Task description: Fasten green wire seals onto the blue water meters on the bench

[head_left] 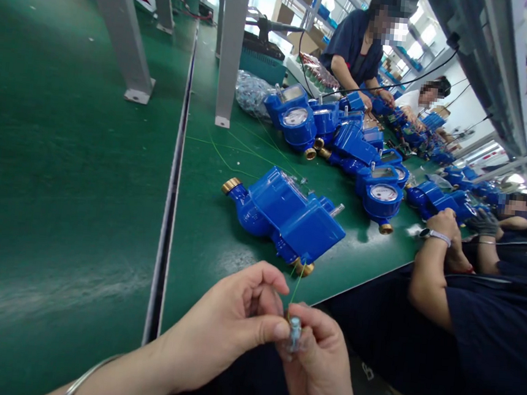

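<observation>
In front of me a blue water meter [285,208] with brass threaded ends lies on the green tabletop. Thin green wire [297,286] runs from its near corner down to a small clear seal with a pale blue insert [295,330]. My right hand [320,362] pinches this seal between thumb and fingers. From the other side, the thumb of my left hand [238,324] presses at the seal, its other fingers curled beside the wire. Whether those curled fingers also grip the wire is hidden.
More blue meters [381,192] crowd the bench to the right and back. Grey metal posts [229,53] stand on the tabletop, and a dark groove [167,214] crosses it. A bag of small seals [253,93] lies behind. A co-worker's arm [435,268] is at right; others work farther back.
</observation>
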The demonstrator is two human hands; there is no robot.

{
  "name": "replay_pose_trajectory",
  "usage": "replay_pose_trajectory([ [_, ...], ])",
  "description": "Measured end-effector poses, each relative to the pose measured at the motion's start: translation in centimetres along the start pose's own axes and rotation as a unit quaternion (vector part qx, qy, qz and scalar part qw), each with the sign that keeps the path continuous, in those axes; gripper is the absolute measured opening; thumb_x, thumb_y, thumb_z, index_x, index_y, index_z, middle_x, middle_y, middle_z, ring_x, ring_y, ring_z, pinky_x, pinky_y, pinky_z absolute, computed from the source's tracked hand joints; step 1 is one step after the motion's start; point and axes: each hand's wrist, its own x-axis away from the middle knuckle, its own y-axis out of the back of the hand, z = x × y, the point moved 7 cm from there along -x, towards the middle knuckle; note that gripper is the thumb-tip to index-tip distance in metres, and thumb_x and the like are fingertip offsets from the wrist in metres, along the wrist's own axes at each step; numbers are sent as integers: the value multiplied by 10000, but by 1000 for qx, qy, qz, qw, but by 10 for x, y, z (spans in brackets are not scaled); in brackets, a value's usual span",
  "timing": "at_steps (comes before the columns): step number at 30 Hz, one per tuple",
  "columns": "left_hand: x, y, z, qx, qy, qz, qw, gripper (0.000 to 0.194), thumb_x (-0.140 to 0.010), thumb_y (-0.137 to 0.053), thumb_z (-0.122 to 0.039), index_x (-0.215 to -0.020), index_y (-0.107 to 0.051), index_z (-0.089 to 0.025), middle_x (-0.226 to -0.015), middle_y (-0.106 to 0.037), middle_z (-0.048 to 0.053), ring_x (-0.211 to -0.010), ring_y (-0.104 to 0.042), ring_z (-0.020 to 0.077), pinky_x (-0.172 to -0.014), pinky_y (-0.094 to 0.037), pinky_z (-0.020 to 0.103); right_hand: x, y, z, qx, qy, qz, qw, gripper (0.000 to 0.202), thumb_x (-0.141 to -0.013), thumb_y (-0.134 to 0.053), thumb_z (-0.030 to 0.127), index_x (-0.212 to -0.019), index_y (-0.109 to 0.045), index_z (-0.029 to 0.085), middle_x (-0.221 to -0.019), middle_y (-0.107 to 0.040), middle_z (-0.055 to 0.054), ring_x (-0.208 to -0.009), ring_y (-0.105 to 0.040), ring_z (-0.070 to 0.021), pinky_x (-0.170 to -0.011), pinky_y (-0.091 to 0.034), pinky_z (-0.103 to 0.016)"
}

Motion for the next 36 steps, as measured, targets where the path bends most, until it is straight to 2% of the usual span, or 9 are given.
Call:
replay_pose_trajectory([
  [7,1,-1,0,10,-3,33,999,306,-752,-713,-200,-999,-534,-168,-652,-583,-58,-640,-605,119,-664,-496,245,-4,-6,9,-17,-52,40,998,301,-684,-785,276,-904,-587,225,-639,-568,52,-524,-452,-47,-506,-334,-163],
  [14,1,-2,-13,-224,-31,25,974,125,-771,-672,-239,-870,-707,-172,-707,-583,-18,-652,-538,107,-618,-443,190,-1,6,15,143,24,2,989,202,-769,-700,324,-790,-530,217,-680,-552,40,-597,-474,-84,-559,-373,-199],
  [21,2,-2,-20,-332,-70,18,940,133,-840,-593,-280,-843,-707,-212,-762,-563,-11,-717,-540,116,-646,-436,176,35,-14,37,566,367,-61,735,314,-821,-571,101,-1094,-599,253,-913,-644,-48,-842,-574,-192,-767,-426,-326],
  [23,3,-3,-23,-362,-91,19,927,150,-852,-574,-298,-852,-708,-230,-818,-524,-7,-757,-534,118,-681,-442,179,39,-19,37,588,393,-62,704,379,-794,-566,47,-1112,-592,250,-905,-643,-54,-837,-567,-196,-768,-422,-335],
  [26,6,-6,-25,-381,-107,25,918,193,-871,-534,-307,-820,-705,-232,-833,-468,-5,-778,-523,121,-708,-447,183,27,-13,32,514,295,-61,803,131,-840,-532,157,-900,-633,215,-754,-594,-40,-694,-525,-166,-648,-401,-302],
  [28,7,-8,-24,-385,-110,33,916,216,-881,-513,-285,-797,-703,-229,-819,-464,-4,-788,-521,125,-725,-447,186,15,-4,15,351,139,-56,924,230,-871,-486,297,-675,-557,200,-564,-461,12,-521,-416,-124,-519,-343,-266],
  [30,8,-9,-25,-388,-116,31,914,229,-887,-497,-257,-788,-703,-230,-810,-470,-3,-795,-523,126,-736,-446,188,9,-6,-7,178,-11,-22,984,350,-869,-448,392,-570,-429,211,-461,-297,64,-420,-276,-96,-444,-281,-249],
  [33,8,-7,-25,-384,-116,17,916,235,-892,-493,-262,-788,-700,-224,-803,-485,-2,-762,-524,123,-711,-454,190,10,-6,-7,205,19,-41,978,298,-872,-454,389,-641,-493,204,-509,-391,39,-473,-359,-112,-502,-334,-259],
  [36,8,-5,-26,-392,-115,2,913,209,-880,-516,-293,-796,-691,-217,-804,-492,-3,-741,-517,122,-660,-450,184,25,-5,20,443,242,-112,856,123,-869,-515,273,-917,-613,216,-784,-590,-40,-726,-508,-161,-680,-383,-295],
])
